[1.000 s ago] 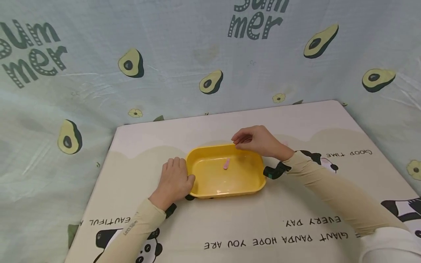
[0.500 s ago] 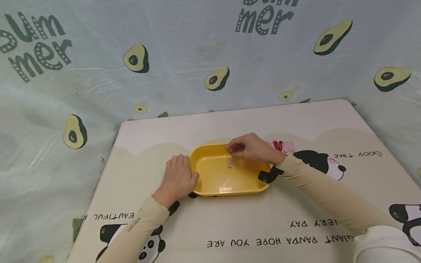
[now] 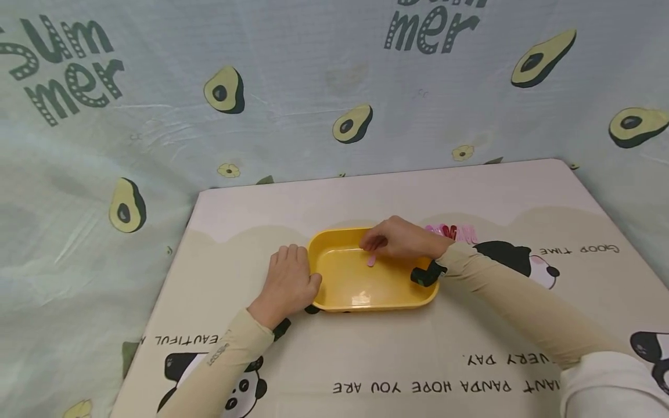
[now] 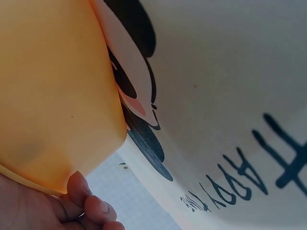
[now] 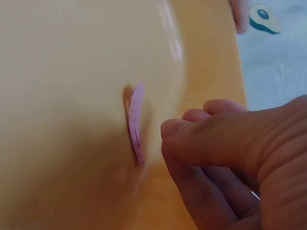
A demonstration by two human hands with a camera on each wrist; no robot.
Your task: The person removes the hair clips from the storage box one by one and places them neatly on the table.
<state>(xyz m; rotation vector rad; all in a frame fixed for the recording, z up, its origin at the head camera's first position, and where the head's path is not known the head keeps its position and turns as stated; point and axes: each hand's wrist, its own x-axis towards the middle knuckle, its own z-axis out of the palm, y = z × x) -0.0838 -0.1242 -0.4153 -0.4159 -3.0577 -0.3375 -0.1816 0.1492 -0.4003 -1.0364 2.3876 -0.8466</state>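
Note:
A yellow tray (image 3: 366, 290) stands on the table, and my left hand (image 3: 289, 284) grips its left end. In the left wrist view, the thumb and fingers of that hand bend at the tray's rim. One pink hair clip (image 5: 135, 124) lies on the tray's floor. My right hand (image 3: 399, 238) reaches down into the tray beside it. Thumb and index fingertip come together just off the clip in the right wrist view, with nothing visible between them. From the head view, the right hand partly covers the far side of the tray.
Several pink and red hair clips (image 3: 452, 233) lie in a row on the table behind the right wrist. A panda-print cover (image 3: 397, 348) spreads over the table. Behind the far edge hangs an avocado-print cloth (image 3: 292, 87).
My right hand has moved left and down from the tray's far rim to the pink hair clip. The row of clips has come into sight. My left hand keeps its grip.

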